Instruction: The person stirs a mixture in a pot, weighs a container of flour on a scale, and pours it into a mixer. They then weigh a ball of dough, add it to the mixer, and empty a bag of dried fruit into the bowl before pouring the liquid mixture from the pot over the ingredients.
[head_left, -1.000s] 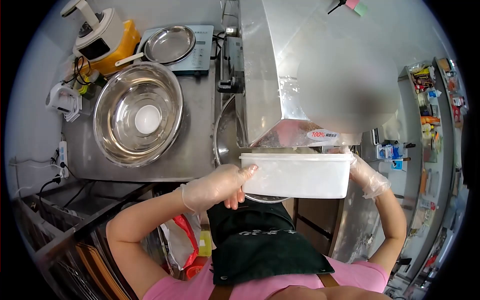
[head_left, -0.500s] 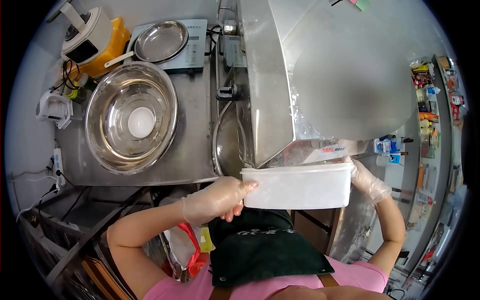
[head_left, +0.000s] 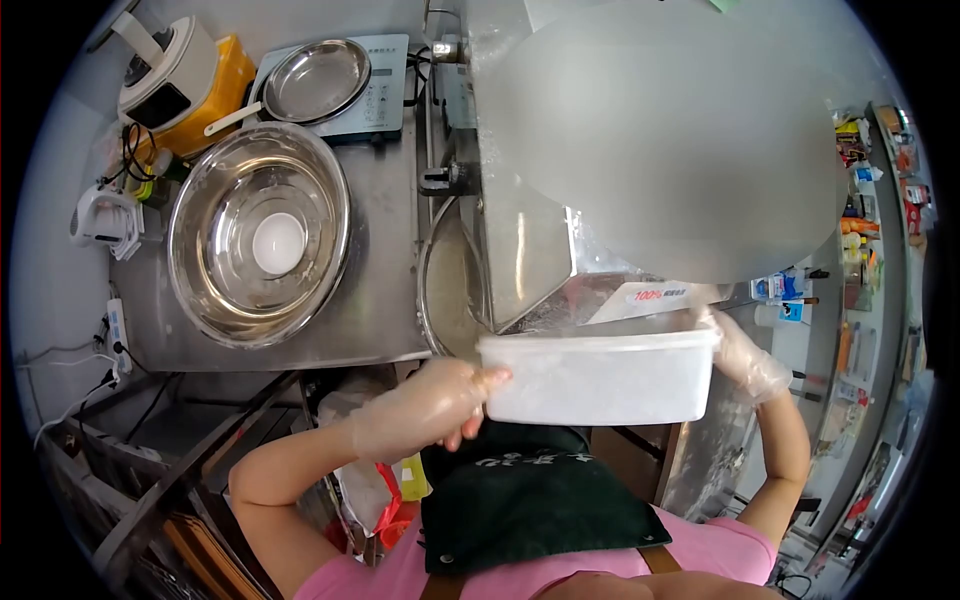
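A white plastic tub [head_left: 600,385] is held in front of my apron, its long side toward me. My left hand [head_left: 430,402], in a clear glove, grips the tub's left end with the thumb on the outer wall. On the opposite end, my gloved right hand [head_left: 742,358] is closed round the rim, some of its fingers hidden. Directly beyond the tub is a stainless-steel housing [head_left: 520,255] with a sloped panel and a label with red print [head_left: 660,294]. What lies inside the tub cannot be seen.
On the steel counter [head_left: 385,260] at left stands a large steel basin [head_left: 185,235] with a white bowl [head_left: 279,244] inside. Behind it a pan [head_left: 318,82] rests on an induction cooker [head_left: 385,105]. Shelves [head_left: 850,370] with goods line the right. A grey blur covers the upper middle.
The tub has come slightly down and toward me, both hands moving with it and still gripping its ends. More of the labelled strip beyond it shows now.
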